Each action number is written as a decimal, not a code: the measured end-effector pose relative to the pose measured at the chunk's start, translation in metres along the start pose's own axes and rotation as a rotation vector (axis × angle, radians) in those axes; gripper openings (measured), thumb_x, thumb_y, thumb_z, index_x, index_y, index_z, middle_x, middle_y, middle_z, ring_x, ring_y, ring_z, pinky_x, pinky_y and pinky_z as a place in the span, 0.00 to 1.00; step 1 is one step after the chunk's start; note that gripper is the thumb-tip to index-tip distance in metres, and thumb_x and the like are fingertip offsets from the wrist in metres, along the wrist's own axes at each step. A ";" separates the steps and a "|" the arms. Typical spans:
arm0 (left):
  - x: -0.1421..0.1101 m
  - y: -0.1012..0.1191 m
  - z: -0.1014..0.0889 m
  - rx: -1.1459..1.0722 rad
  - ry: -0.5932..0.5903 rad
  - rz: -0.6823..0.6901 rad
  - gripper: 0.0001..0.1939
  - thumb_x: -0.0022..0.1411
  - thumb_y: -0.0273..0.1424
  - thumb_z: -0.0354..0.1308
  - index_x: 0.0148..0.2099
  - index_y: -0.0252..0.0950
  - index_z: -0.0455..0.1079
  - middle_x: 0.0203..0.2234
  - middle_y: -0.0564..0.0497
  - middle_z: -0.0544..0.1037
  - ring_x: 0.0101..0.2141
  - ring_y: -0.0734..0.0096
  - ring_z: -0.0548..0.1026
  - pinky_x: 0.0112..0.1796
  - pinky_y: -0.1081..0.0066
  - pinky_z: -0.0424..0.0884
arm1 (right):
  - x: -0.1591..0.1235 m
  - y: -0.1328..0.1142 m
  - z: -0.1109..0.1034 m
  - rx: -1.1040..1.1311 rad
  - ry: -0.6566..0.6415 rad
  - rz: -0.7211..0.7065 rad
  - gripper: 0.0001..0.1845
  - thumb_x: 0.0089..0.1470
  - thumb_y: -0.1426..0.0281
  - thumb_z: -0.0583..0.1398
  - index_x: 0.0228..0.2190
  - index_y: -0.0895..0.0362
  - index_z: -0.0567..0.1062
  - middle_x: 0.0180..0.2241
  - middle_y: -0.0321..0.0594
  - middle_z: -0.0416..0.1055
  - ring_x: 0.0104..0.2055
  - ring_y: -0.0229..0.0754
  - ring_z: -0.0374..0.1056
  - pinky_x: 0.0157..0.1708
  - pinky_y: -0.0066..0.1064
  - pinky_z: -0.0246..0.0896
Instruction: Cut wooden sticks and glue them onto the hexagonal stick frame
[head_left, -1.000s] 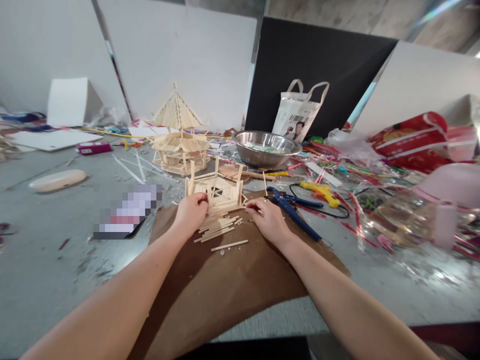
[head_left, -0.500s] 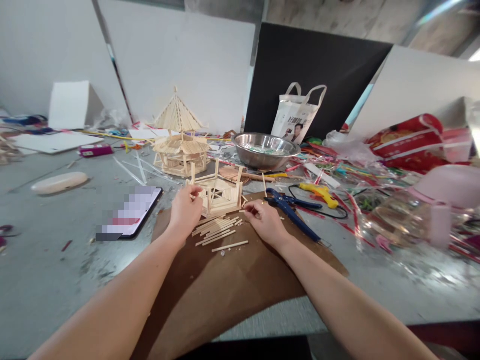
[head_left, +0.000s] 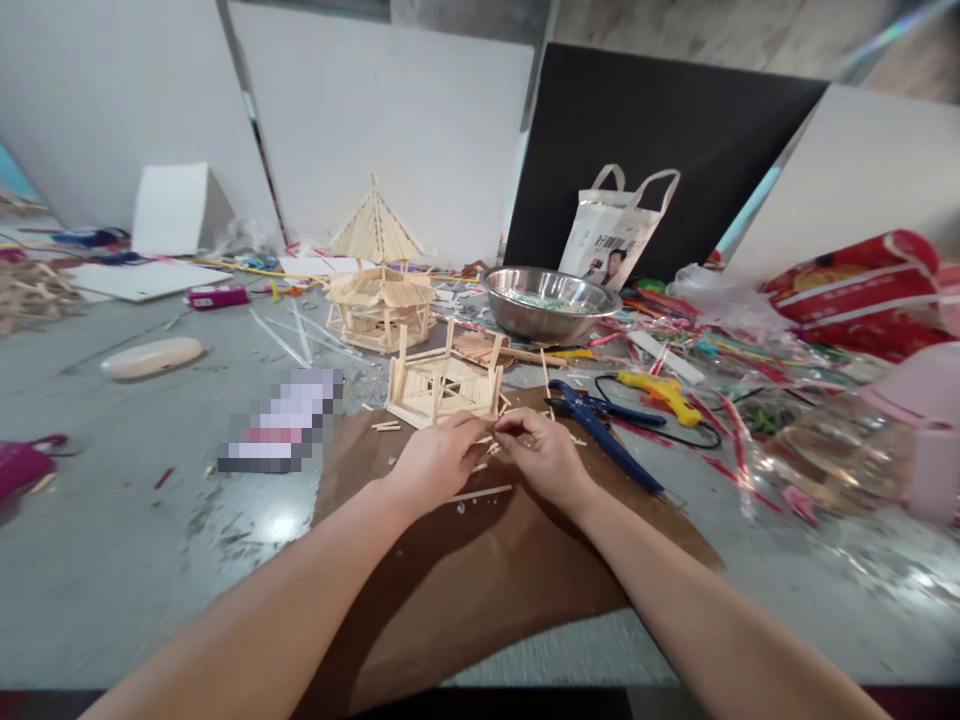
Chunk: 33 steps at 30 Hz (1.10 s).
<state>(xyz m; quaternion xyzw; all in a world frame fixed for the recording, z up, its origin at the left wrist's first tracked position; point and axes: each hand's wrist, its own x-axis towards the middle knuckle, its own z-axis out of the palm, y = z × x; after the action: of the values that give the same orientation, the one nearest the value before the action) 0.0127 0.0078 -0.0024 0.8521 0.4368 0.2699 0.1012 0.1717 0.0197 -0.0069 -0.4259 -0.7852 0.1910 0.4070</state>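
My left hand [head_left: 441,458] and my right hand [head_left: 546,460] meet fingertip to fingertip above the brown sheet [head_left: 450,580]. Both are closed in a pinch, and what lies between the fingers is too small to make out. Just behind them stands an open frame of pale wooden sticks [head_left: 420,390], with upright posts at its corners. My left hand hides most of the loose sticks; one loose stick [head_left: 484,492] shows in front of the fingers. A pair of blue-handled pliers [head_left: 600,430] lies to the right of my right hand.
A stick pavilion model [head_left: 381,290] with a pointed roof stands behind, beside a steel bowl [head_left: 517,310]. A phone [head_left: 281,420] lies at left. At right are a yellow glue gun [head_left: 660,397], a pink-lidded bottle [head_left: 840,440] and scattered plastic strips.
My left hand has left the side of the stick frame and moved right, over the loose sticks, to my right hand. The view has turned slightly left.
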 end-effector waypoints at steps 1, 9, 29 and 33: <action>0.000 -0.001 0.000 0.005 -0.003 -0.007 0.12 0.56 0.28 0.44 0.43 0.36 0.63 0.36 0.49 0.71 0.38 0.71 0.68 0.39 0.72 0.64 | 0.000 0.000 0.001 0.036 0.010 0.025 0.04 0.45 0.72 0.54 0.27 0.58 0.69 0.26 0.37 0.68 0.29 0.35 0.64 0.32 0.27 0.58; 0.001 -0.002 0.000 0.053 -0.049 -0.066 0.14 0.58 0.33 0.41 0.38 0.36 0.66 0.29 0.50 0.74 0.30 0.71 0.71 0.30 0.74 0.64 | 0.000 -0.002 0.004 0.167 -0.035 0.133 0.05 0.44 0.69 0.55 0.26 0.59 0.69 0.24 0.35 0.68 0.27 0.34 0.63 0.28 0.26 0.58; 0.004 -0.008 0.005 -0.361 0.041 -0.363 0.13 0.53 0.35 0.45 0.29 0.34 0.66 0.19 0.54 0.72 0.18 0.78 0.66 0.24 0.77 0.60 | 0.013 0.025 -0.039 -0.513 0.106 0.206 0.09 0.46 0.68 0.51 0.27 0.55 0.70 0.26 0.36 0.70 0.28 0.36 0.63 0.29 0.26 0.54; 0.005 -0.008 0.005 -0.434 0.038 -0.409 0.13 0.52 0.37 0.45 0.30 0.33 0.66 0.20 0.54 0.72 0.14 0.81 0.62 0.20 0.78 0.59 | 0.017 0.032 -0.056 -0.640 -0.045 0.289 0.07 0.45 0.68 0.53 0.25 0.54 0.71 0.25 0.35 0.70 0.28 0.37 0.63 0.28 0.27 0.52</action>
<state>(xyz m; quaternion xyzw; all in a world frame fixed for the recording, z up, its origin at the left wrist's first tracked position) 0.0123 0.0168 -0.0085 0.6997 0.5331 0.3471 0.3252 0.2282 0.0493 0.0136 -0.6342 -0.7458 0.0000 0.2040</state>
